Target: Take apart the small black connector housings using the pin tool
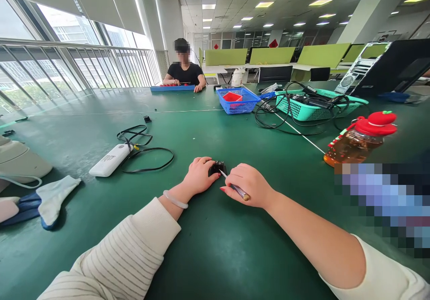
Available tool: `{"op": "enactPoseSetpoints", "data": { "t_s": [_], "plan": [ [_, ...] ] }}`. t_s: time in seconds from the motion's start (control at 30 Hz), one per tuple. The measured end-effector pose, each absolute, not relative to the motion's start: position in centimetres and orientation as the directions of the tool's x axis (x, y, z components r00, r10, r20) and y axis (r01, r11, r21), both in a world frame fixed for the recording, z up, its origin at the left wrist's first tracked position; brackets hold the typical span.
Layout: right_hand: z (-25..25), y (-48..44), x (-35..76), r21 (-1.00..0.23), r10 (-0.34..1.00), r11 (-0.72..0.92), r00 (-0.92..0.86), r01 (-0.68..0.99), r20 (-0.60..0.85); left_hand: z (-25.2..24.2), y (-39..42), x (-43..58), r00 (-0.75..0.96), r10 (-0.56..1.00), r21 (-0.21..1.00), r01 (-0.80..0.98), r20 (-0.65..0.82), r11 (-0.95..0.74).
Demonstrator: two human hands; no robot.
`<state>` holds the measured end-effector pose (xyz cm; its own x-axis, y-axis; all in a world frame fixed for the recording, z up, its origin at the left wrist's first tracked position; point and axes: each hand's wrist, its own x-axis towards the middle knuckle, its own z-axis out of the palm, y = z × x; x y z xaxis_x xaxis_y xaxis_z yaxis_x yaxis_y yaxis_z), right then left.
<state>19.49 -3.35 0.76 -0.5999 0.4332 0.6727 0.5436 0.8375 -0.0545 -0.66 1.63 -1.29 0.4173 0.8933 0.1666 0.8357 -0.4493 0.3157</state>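
Observation:
My left hand (199, 174) rests on the green table (215, 246), its fingers curled round a small black part (217, 167) that it holds down. My right hand (250, 184) is closed on a thin pen-like tool (235, 187) with a brownish end. The tool's tip touches the black part between the two hands. A pale bangle circles my left wrist, and both arms wear striped cream sleeves.
A white power bank (109, 160) with a black cable (148, 150) lies to the left, beside a glove (55, 197). A bottle with a red lid (363, 139) stands at the right. Blue basket (238, 100), teal basket (312, 105) and a seated person (184, 71) are farther back.

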Motion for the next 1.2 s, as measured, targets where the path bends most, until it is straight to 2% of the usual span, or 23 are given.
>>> {"op": "enactPoseSetpoints", "data": {
  "t_s": [0.2,0.33,0.4,0.5,0.6,0.67,0.77,0.9,1.03,1.2],
  "plan": [
    [0.9,-3.4,19.5,-0.101,0.462,0.829,-0.574,0.549,0.676,-1.3,1.7,-0.6,0.418,0.894,0.315,0.836,0.162,-0.449],
    [0.9,-3.5,19.6,-0.224,0.531,0.807,-0.506,0.546,0.680,-1.3,1.7,-0.5,0.418,0.896,0.317,0.838,0.153,-0.445],
    [0.9,-3.6,19.6,-0.344,0.599,0.771,-0.428,0.536,0.677,-1.3,1.7,-0.5,0.421,0.894,0.316,0.836,0.155,-0.449],
    [0.8,-3.4,19.5,-0.613,0.757,0.638,-0.234,0.467,0.610,-1.2,1.6,-0.5,0.422,0.893,0.318,0.834,0.155,-0.450],
    [0.4,-2.8,19.6,-0.846,0.905,0.408,-0.032,0.342,0.424,-1.1,1.5,-0.5,0.424,0.893,0.326,0.832,0.150,-0.450],
    [0.1,-2.2,19.7,-0.927,0.951,0.281,0.055,0.247,0.303,-1.1,1.5,-0.5,0.424,0.893,0.328,0.831,0.149,-0.449],
    [-0.4,-1.3,19.8,-0.975,0.969,0.214,0.116,0.057,0.219,-1.1,1.6,-0.5,0.427,0.892,0.327,0.830,0.152,-0.453],
    [-0.5,-0.8,19.8,-0.975,0.973,0.160,0.189,-0.153,0.130,-1.2,1.7,-0.6,0.428,0.890,0.330,0.827,0.157,-0.456],
    [-0.4,-0.8,19.7,-0.963,0.966,0.149,0.244,-0.226,0.092,-1.2,1.7,-0.6,0.429,0.890,0.339,0.823,0.155,-0.456],
    [-0.4,-0.6,19.9,-0.961,0.956,0.159,0.277,-0.228,0.092,-1.2,1.7,-0.6,0.428,0.891,0.344,0.822,0.153,-0.454]
  ]
}}
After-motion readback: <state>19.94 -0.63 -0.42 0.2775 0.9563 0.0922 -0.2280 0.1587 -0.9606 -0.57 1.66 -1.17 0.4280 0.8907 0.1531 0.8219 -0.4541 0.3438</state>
